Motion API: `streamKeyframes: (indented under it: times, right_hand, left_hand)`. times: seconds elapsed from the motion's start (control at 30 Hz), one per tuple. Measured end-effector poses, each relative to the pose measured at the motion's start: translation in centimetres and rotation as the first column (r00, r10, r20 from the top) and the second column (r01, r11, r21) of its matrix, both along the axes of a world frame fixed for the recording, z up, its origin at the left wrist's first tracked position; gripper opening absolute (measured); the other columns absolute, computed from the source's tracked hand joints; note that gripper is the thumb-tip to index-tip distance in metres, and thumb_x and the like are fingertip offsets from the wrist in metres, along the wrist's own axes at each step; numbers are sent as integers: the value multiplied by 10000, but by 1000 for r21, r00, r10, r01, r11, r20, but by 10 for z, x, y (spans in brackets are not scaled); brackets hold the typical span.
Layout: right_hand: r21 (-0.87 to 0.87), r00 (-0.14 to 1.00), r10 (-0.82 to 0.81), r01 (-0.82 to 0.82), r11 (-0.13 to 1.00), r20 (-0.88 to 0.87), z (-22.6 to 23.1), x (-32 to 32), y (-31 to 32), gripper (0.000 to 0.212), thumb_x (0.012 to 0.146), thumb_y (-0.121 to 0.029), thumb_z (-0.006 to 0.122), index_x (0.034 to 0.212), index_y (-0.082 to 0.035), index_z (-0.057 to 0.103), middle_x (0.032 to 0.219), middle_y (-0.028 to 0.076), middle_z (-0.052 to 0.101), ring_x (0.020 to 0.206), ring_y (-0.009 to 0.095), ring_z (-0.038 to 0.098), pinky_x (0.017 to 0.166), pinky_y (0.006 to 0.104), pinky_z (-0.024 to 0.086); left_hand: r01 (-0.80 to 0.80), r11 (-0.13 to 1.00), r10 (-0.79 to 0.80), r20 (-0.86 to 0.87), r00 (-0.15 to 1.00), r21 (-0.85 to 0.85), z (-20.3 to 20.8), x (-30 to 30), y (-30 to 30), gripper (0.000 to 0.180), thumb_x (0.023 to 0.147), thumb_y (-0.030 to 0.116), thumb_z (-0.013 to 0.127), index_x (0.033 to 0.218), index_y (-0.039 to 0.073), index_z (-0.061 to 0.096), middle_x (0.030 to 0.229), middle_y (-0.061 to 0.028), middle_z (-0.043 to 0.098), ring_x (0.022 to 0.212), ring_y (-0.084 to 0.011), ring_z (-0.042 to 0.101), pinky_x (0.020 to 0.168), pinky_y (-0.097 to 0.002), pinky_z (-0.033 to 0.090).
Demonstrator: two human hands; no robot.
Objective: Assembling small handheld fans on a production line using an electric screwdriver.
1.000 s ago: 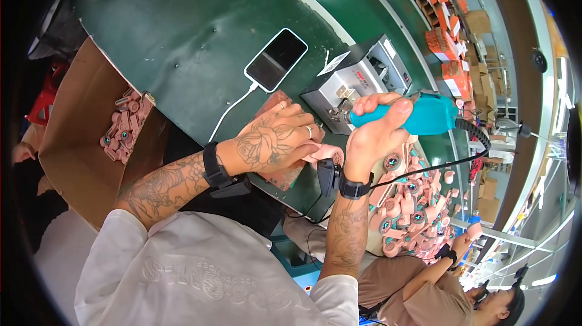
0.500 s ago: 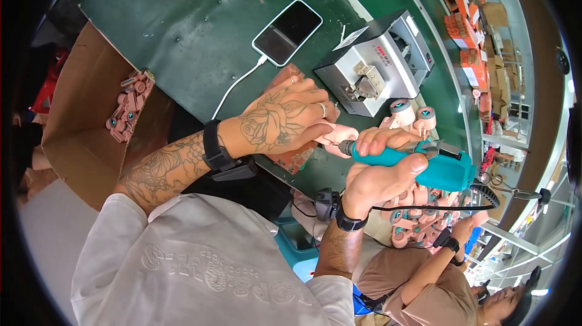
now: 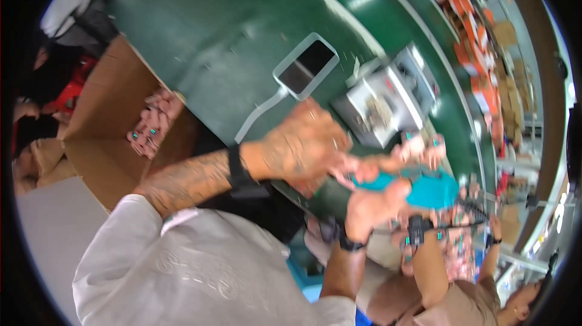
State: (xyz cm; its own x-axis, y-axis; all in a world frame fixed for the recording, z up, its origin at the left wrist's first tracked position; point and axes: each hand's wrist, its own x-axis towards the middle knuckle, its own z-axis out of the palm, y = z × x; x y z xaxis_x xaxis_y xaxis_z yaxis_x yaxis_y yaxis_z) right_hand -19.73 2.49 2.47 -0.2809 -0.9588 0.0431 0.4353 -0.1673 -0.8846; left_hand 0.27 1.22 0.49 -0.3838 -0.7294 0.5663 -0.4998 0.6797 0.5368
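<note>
A: What is in the hands?

B: A teal power screwdriver [image 3: 424,185], lying roughly level just off the near edge of the green table [image 3: 230,41]. The right hand [image 3: 379,205] is wrapped around its grip from below, fingers clenched on it.

A: And the other hand?

B: The left hand [image 3: 303,147] sits just left of the tool's tip, fingers curled around a small pink part [image 3: 364,171]. The picture is smeared by motion there, so it is probably pinching the part, but I cannot tell exactly how the fingers lie. A black band circles that wrist, and another the right one.

A: What lies around them?

B: Just behind the tool, two pink rollers with teal centres [image 3: 424,147] stand at the table's edge. Beside them, further onto the table, is a small grey metal machine [image 3: 388,105]. To its left a phone [image 3: 305,66] lies flat, screen up, with a white cable [image 3: 257,115] running from it toward the near edge.

A: Anything further out?

B: On the left, an open cardboard box [image 3: 103,126] holds a cluster of the same pink rollers [image 3: 151,123]. Lower right, more pink parts are heaped in a pile [image 3: 454,247], and another person's arm [image 3: 433,271] reaches up near it. A black cord [image 3: 461,222] trails from the screwdriver's rear toward that side.
</note>
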Motion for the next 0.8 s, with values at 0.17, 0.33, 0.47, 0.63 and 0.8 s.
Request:
streamKeyframes:
  times: [0.17,0.33,0.47,0.63,0.8]
  right_hand:
    - [-299,992,54,-86,950,-114,56,-10,48,704,1011,-748,422,1036,-53,529,720,117,590,639,208,596,569,320,486]
    - [-384,952,-112,-7,923,-285,54,-20,89,868,956,-831,432,1169,7,500,624,48,539,500,175,527,468,320,458]
    - [-241,951,-7,-72,968,-310,40,-27,106,836,956,-750,565,1194,50,526,704,75,591,563,189,572,504,317,478]
    - [-224,947,-34,-40,974,-320,32,-47,120,760,998,-652,592,1220,73,541,729,97,602,605,207,588,536,328,489]
    - [-194,958,-23,-34,980,-286,40,-43,115,696,978,-570,671,1203,80,564,739,112,604,626,221,595,560,344,492]
  left_hand:
    - [100,961,-100,13,995,-257,4,-13,35,173,786,248,762,920,162,694,946,-55,696,865,-232,698,747,-377,586]
    - [-281,945,239,232,943,170,47,79,17,150,894,207,762,1032,149,772,1018,-34,751,888,-275,714,728,-410,573]
    - [-607,645,730,139,669,-464,48,155,-25,234,894,95,794,1106,23,724,1046,-138,735,895,-281,706,769,-400,576]
    - [-333,941,339,-151,929,59,69,7,-25,260,867,182,827,1052,34,718,1020,-156,707,826,-330,705,730,-415,588]
    - [-26,996,0,274,962,90,40,-165,-44,396,954,429,669,1106,66,628,1041,-134,686,907,-341,705,728,-456,572]
